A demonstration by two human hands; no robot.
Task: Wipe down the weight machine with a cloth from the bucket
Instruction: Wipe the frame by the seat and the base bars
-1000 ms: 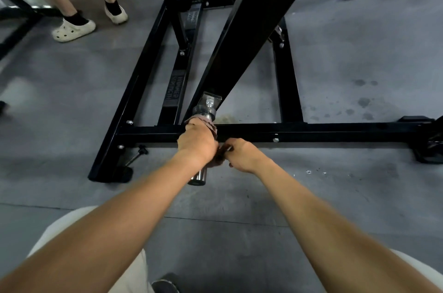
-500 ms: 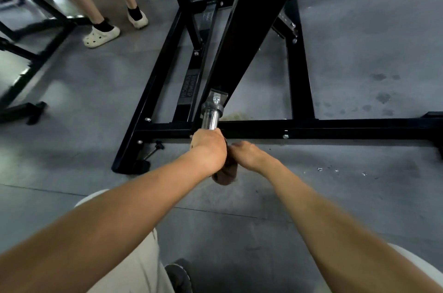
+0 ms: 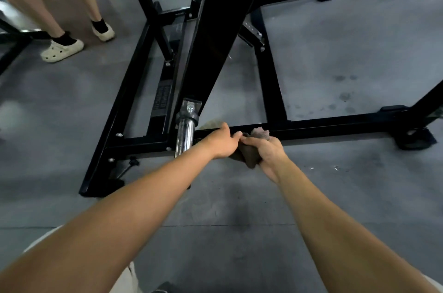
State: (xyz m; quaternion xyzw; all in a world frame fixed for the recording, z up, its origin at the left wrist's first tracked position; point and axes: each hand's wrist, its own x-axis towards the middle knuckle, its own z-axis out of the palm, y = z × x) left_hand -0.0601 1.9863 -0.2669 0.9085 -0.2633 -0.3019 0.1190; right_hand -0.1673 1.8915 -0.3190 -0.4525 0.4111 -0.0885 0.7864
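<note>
Head view: I see the right hand (image 3: 269, 152) curled tight round the brown cloth (image 3: 249, 159), bunched in front of the weight machine (image 3: 215, 41) crossbar (image 3: 335, 126). Left hand (image 3: 221, 143) touches the cloth's edge; I cannot tell its grip. Chrome peg (image 3: 184, 135) stands just left.

Left hand (image 3: 223, 143) and right hand (image 3: 269, 152) hold a bunched brown cloth (image 3: 249, 159) between them, over the black base bar (image 3: 335, 126) of the weight machine (image 3: 215, 53). Chrome peg (image 3: 184, 135) just left of the left hand. A bystander's white clogs (image 3: 62, 50) well beyond it, leftward.
</note>
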